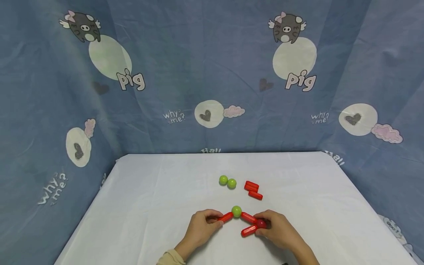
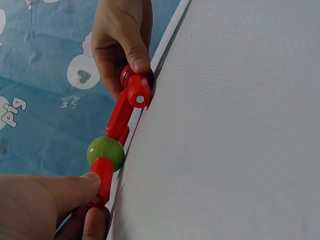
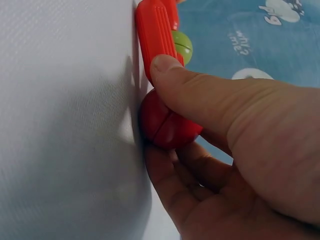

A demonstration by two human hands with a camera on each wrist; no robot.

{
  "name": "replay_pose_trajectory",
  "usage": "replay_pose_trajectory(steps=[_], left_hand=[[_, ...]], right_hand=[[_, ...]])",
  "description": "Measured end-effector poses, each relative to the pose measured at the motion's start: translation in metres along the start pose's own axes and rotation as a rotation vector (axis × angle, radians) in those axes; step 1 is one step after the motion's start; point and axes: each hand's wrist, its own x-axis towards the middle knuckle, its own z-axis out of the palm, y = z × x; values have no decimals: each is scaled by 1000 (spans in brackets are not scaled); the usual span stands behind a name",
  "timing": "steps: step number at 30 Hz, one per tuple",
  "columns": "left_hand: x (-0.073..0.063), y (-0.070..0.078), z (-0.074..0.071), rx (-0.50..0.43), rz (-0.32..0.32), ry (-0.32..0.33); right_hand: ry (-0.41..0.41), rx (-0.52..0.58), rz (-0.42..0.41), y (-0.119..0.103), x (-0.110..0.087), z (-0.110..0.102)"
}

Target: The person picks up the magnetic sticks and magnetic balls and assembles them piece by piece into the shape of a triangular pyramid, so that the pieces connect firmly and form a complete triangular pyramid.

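Note:
My left hand (image 1: pixel 202 227) pinches the outer end of a red rod (image 1: pixel 226 217) between thumb and fingers. That rod's other end meets a green ball (image 1: pixel 236 211), seen again in the left wrist view as a round green ball (image 2: pixel 106 153). A second red rod (image 1: pixel 248 217) runs from the green ball to a dark red ball (image 1: pixel 261 223). A third red rod (image 1: pixel 249 231) joins the red ball and points back left. Around the red ball curl the thumb and fingers of my right hand (image 1: pixel 277 229), the thumb lying against the third rod in the right wrist view.
Farther back on the white table (image 1: pixel 175 184) lie two green balls (image 1: pixel 227 182) side by side. Just right of them are several loose red rods (image 1: pixel 253 189). A blue printed cloth (image 1: pixel 205 73) hangs behind the table and along its sides.

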Motion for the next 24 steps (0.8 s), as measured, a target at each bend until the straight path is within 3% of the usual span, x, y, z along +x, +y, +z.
replay_pose_trajectory(steps=[10,24], left_hand=[[2,-1,1,5,-7,-3],[2,-1,3,-3,20,2]], right_hand=[[-30,21,-66,-2,0,4],[-45,27,-50,-7,0,7]])
